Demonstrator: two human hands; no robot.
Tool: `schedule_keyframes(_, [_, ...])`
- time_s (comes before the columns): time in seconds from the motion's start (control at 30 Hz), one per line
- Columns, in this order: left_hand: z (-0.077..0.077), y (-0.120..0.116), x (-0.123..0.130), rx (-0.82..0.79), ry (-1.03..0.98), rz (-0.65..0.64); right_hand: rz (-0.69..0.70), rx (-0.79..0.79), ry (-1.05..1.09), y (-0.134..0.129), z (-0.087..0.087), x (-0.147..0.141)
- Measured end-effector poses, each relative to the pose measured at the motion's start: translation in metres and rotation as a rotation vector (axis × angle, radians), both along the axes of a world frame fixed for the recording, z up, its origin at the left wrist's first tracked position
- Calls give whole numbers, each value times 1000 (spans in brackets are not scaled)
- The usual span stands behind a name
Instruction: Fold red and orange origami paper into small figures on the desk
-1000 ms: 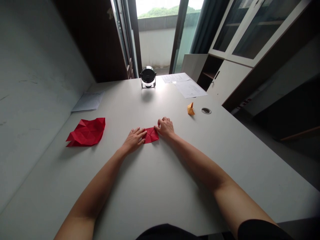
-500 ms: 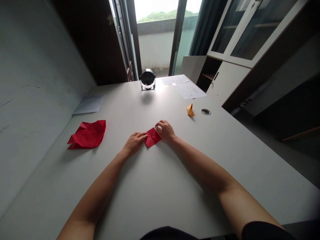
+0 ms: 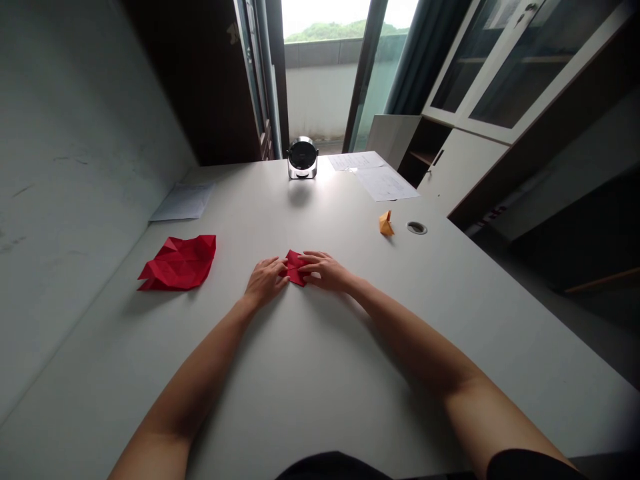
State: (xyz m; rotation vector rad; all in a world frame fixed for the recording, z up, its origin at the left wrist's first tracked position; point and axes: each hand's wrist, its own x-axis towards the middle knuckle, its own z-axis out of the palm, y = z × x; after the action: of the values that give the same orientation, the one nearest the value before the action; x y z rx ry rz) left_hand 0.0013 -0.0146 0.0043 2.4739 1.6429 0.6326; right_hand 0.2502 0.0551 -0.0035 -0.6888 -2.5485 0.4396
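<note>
A small folded piece of red origami paper (image 3: 295, 269) lies on the white table between my hands, with crease lines across it. My left hand (image 3: 267, 280) grips its left edge, fingertips resting on the paper. From the other side, my right hand (image 3: 326, 270) has its fingers over the right part of the paper and covers that edge. Farther left is a larger red sheet (image 3: 181, 263), creased and partly raised off the table. A small orange folded paper piece (image 3: 386, 223) stands to the right, beyond my right hand.
Near the back edge of the table (image 3: 310, 373) stands a round black and silver device (image 3: 303, 158). Printed sheets (image 3: 385, 183) lie to its right, and a flat packet (image 3: 184, 201) rests by the left wall. A round cable hole (image 3: 417, 228) sits near the right edge.
My right hand has come down and left onto the paper, its fingers now lying over the right side. The paper has turned slightly. The whole view has shifted a little.
</note>
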Motion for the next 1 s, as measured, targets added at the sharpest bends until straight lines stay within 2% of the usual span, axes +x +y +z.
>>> schedule_keyframes(0.1, [1, -1, 0, -15, -13, 51, 11, -4, -7, -4, -3, -2])
schedule_keyframes(0.27, [4, -1, 1, 2, -22, 52, -21, -23, 32, -8, 0, -6])
schedule_keyframes(0.43, [3, 0, 0, 10, 24, 96, -329, -38, 39, -12, -1, -15])
schedule_keyframes(0.53, [0, 1, 0, 4, 20, 101, -429, -38, -10, -12, -4, -19])
schedule_keyframes(0.7, [-9, 2, 0, -11, -20, 160, -459, -65, -2, -10, -8, -19])
schedule_keyframes(0.83, [-13, 4, -1, -35, -19, 88, -473, -82, 47, -7, -10, -18])
schedule_keyframes(1.0, [-10, 3, -2, -50, -40, 27, -479, -157, 108, -7, -5, -17])
